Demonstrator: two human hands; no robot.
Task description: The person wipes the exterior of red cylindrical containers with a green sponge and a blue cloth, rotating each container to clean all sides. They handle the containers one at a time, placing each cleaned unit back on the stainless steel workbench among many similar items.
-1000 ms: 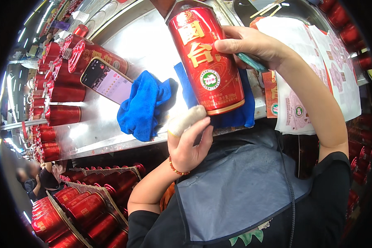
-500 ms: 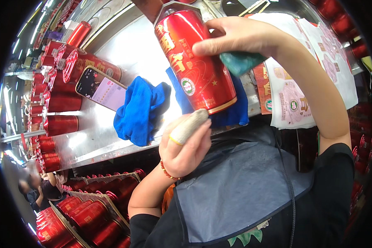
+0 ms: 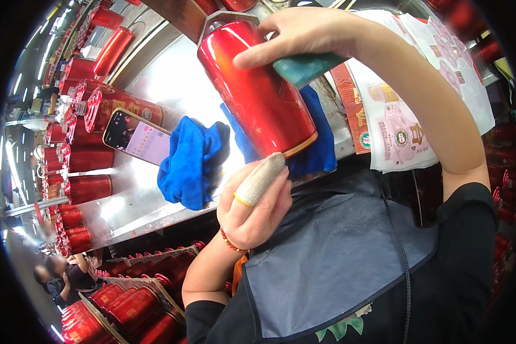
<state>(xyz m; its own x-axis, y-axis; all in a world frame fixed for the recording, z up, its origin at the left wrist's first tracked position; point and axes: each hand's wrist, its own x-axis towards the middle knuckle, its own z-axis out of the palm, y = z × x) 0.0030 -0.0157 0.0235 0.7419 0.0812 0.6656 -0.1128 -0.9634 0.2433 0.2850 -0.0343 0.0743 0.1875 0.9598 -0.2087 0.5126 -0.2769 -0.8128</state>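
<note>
A glossy red bottle (image 3: 258, 94) with a gold-edged base lies tilted before me, its far end in a polygonal metal holder (image 3: 230, 17). My left hand (image 3: 255, 203) is closed at the bottle's near end, a knitted finger sleeve (image 3: 261, 179) touching the base rim. Across the bottle's upper right side reaches my right hand (image 3: 304, 34), thumb along the red surface. Between its palm and the bottle it grips a teal-green pad (image 3: 309, 66), whose kind I cannot make out. A flat blue cloth (image 3: 322, 129) lies under the bottle. Its upward side shows faint marks and a small star.
A crumpled blue cloth (image 3: 189, 163) and a lit phone (image 3: 135, 136) lie on the metal table (image 3: 137, 192). Printed white sheets (image 3: 404, 140) stack at right. Red bottles (image 3: 89, 189) line the left; more fill crates (image 3: 126, 307) below. Two people (image 3: 63, 275) sit far left.
The bottle has turned about its length: its gold lettering and round badge no longer show. Bottle and right hand sit slightly farther left in view. The left hand stays at the base.
</note>
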